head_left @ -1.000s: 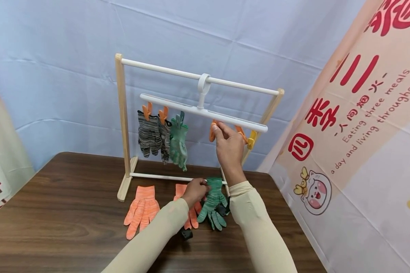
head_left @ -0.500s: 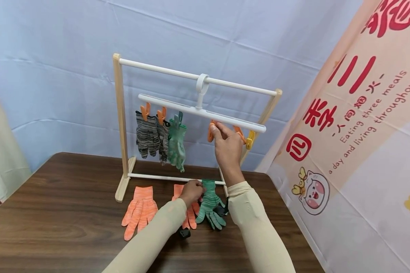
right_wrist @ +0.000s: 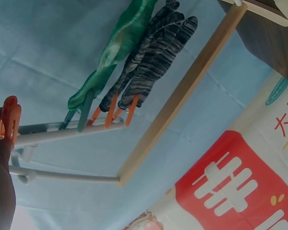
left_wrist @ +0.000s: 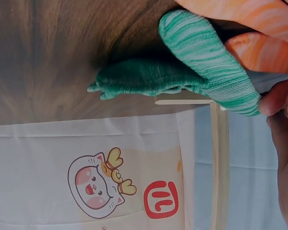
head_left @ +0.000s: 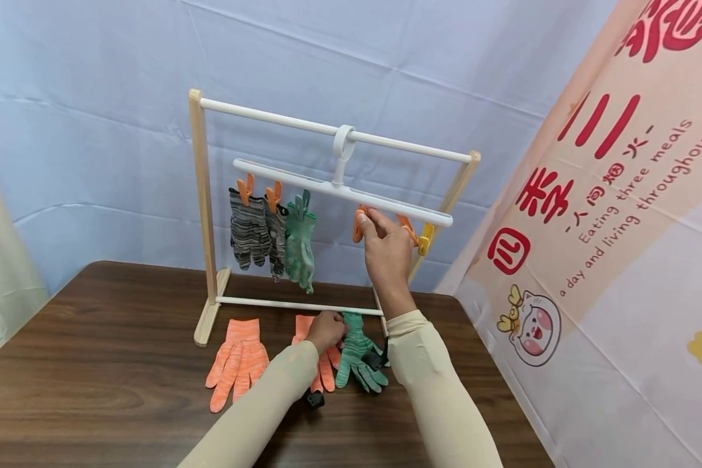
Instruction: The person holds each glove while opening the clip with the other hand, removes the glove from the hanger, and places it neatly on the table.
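Note:
My right hand (head_left: pixel 390 253) pinches an orange clothespin (head_left: pixel 359 224) on the white hanger (head_left: pixel 304 179); the right wrist view shows the clothespin (right_wrist: pixel 10 120) between thumb and fingers. Low over the table, my left hand (head_left: pixel 327 329) pinches the cuff of a green striped glove (head_left: pixel 355 351), whose fingers (left_wrist: pixel 149 76) droop in the left wrist view. Behind the left hand an orange glove (head_left: pixel 326 374) lies partly hidden. Another orange glove (head_left: pixel 238 357) lies flat to its left. Two grey striped gloves (head_left: pixel 249 227) and a green glove (head_left: pixel 300 250) hang clipped at the hanger's left.
The hanger hooks on the top bar (head_left: pixel 269 117) of a wooden rack (head_left: pixel 203 195) standing on the brown table (head_left: pixel 93 364). Another orange clothespin (head_left: pixel 407 227) and a yellow clothespin (head_left: pixel 426 239) hang at the hanger's right end. A printed cloth (head_left: pixel 561 247) borders the table's right side.
The left hand and the green glove have sunk slightly toward the table. The right hand keeps its pinch on the orange clothespin. The whole head view has shifted a little.

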`<action>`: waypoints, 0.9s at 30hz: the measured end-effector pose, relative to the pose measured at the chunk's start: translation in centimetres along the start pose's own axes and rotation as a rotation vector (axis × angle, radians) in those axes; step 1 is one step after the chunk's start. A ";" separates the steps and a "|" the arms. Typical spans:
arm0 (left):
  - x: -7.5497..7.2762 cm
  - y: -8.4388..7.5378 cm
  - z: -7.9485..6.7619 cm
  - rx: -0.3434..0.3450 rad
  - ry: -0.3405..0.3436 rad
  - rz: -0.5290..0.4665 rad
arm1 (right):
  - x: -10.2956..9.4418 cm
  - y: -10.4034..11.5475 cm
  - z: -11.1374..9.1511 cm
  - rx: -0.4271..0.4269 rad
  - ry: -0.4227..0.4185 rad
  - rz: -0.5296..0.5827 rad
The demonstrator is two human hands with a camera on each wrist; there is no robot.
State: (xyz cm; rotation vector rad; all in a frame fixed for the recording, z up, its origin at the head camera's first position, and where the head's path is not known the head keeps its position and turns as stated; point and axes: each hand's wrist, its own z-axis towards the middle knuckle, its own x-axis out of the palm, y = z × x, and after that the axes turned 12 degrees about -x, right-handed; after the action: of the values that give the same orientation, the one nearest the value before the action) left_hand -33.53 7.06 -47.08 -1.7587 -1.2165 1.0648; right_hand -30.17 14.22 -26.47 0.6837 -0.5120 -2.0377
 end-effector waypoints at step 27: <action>0.5 -0.4 -0.8 -0.024 -0.041 0.221 | -0.1 -0.1 -0.3 -0.020 0.021 0.001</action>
State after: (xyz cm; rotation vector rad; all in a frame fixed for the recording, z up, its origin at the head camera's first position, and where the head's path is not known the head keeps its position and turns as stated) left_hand -32.86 7.57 -46.53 -1.9322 -1.0817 1.2219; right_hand -30.02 14.36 -26.71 0.6915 -0.4792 -2.0300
